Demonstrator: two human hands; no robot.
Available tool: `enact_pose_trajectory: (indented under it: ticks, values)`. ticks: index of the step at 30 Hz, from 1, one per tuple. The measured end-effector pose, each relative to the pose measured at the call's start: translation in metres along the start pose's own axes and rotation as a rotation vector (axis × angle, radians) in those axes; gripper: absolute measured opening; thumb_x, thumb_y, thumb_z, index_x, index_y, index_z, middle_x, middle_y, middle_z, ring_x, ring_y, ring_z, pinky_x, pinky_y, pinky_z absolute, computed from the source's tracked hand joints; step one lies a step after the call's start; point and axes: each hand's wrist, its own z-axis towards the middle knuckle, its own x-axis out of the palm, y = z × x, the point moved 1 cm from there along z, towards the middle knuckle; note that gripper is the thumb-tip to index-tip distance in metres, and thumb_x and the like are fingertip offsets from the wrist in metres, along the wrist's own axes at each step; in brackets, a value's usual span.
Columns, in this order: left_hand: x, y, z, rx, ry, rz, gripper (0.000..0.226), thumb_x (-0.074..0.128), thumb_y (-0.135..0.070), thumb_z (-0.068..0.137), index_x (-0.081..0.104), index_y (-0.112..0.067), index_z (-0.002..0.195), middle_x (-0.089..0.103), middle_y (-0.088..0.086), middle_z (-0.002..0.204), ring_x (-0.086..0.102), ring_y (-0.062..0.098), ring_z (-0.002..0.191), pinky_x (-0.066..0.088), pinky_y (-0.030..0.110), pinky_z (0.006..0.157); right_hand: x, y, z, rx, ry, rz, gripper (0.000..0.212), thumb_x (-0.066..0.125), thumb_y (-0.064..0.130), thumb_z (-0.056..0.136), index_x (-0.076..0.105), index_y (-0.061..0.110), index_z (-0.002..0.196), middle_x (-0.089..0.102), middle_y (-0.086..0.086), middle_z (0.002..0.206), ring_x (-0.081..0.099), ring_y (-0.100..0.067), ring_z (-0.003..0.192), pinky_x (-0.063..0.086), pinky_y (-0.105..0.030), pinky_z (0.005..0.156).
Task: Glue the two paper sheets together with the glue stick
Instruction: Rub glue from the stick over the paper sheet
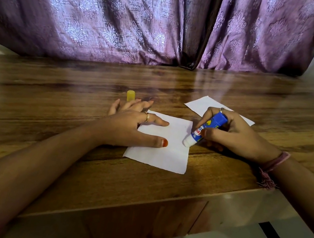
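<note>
Your left hand (pixel 130 122) lies flat and spread wide on the near sheet (pixel 164 151), thumb and forefinger pinning its left half to the table (pixel 74 88), holding nothing. Just beyond your left fingertips stands the yellow cap (pixel 131 95), off the stick and clear of the paper. To the right, the near sheet's right edge meets the glue stick (pixel 206 130), which your right hand (pixel 232 135) grips closed around the blue barrel, tilted, white tip down and touching the paper at that edge. Behind your right hand lies the second sheet (pixel 202 104), partly hidden by your knuckles, apart from the first. By the look of it, gluing has begun or is about to: no glue track can be made out on the white paper, so how much is covered cannot be told. Left to do, it seems: spread the glue, then lay the second sheet on and press. The near sheet's front edge sits close to the table's front edge. Open wood runs wide to the left of your left hand and beyond both hands toward the curtain (pixel 127 16).
</note>
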Motion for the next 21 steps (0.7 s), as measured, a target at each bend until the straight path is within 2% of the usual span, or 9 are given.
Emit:
enact_pose_trajectory:
  ticks: [3,5,7,11,14,18,21]
  values:
    - [0.0003,0.0003,-0.0003,0.002,0.001,0.001,0.066,0.036,-0.087,0.059,0.041,-0.066,0.122,0.001,-0.011,0.159,-0.008,0.013,0.144,-0.017,0.053,0.109,0.0003,0.0015,-0.0007,-0.01,0.008,-0.01,0.005,0.062,0.004,0.081,0.065,0.007,0.08,0.055,-0.02,0.059,0.046,-0.011,0.042,0.037,-0.02,0.04]
    - [0.0006,0.0004,-0.0011,-0.001,-0.001,-0.002,0.066,0.036,-0.088,0.059,0.04,-0.066,0.121,0.001,-0.012,0.159,-0.008,0.012,0.144,-0.017,0.053,0.109,-0.0013,-0.0004,0.0007,-0.012,-0.03,-0.013,0.015,0.06,-0.004,0.085,0.064,0.009,0.078,0.055,-0.016,0.058,0.045,-0.012,0.042,0.037,-0.021,0.04]
    - [0.0004,0.0003,-0.0011,-0.002,0.001,-0.003,0.067,0.036,-0.088,0.059,0.04,-0.066,0.122,0.001,-0.011,0.159,-0.009,0.013,0.144,-0.017,0.053,0.109,-0.0009,0.0002,0.0007,-0.022,-0.027,-0.017,0.015,0.06,-0.004,0.085,0.065,0.009,0.079,0.055,-0.019,0.059,0.045,-0.015,0.044,0.037,-0.022,0.04]
    - [0.0008,-0.0002,-0.0013,-0.002,-0.003,-0.003,0.066,0.038,-0.087,0.059,0.041,-0.066,0.121,0.001,-0.012,0.159,-0.009,0.012,0.144,-0.017,0.052,0.108,0.0024,0.0013,-0.0015,-0.032,0.029,-0.026,0.005,0.062,0.01,0.078,0.067,0.011,0.079,0.054,-0.031,0.063,0.046,-0.02,0.046,0.038,-0.023,0.04]
    - [0.0014,0.0,-0.0013,-0.004,-0.004,-0.008,0.066,0.038,-0.087,0.058,0.04,-0.067,0.121,0.0,-0.012,0.159,-0.011,0.013,0.144,-0.018,0.051,0.108,0.001,-0.001,0.0006,-0.021,-0.032,-0.016,0.008,0.061,0.011,0.076,0.067,0.016,0.076,0.054,-0.027,0.061,0.045,-0.022,0.046,0.037,-0.023,0.04]
    - [0.0009,0.0,-0.001,-0.006,-0.004,-0.007,0.065,0.038,-0.087,0.058,0.04,-0.068,0.12,0.001,-0.012,0.159,-0.011,0.013,0.144,-0.018,0.051,0.107,0.0034,0.0029,-0.0033,-0.063,0.054,-0.047,0.005,0.062,0.009,0.079,0.066,0.012,0.082,0.053,-0.038,0.07,0.044,-0.027,0.049,0.037,-0.025,0.042]
    - [0.0011,0.0006,-0.0004,-0.008,-0.003,-0.001,0.063,0.037,-0.088,0.057,0.039,-0.07,0.118,0.001,-0.012,0.159,-0.011,0.014,0.144,-0.018,0.051,0.107,0.0024,0.0032,-0.0033,-0.069,0.045,-0.037,0.007,0.064,0.007,0.081,0.066,0.013,0.081,0.053,-0.039,0.071,0.044,-0.029,0.05,0.037,-0.026,0.042]
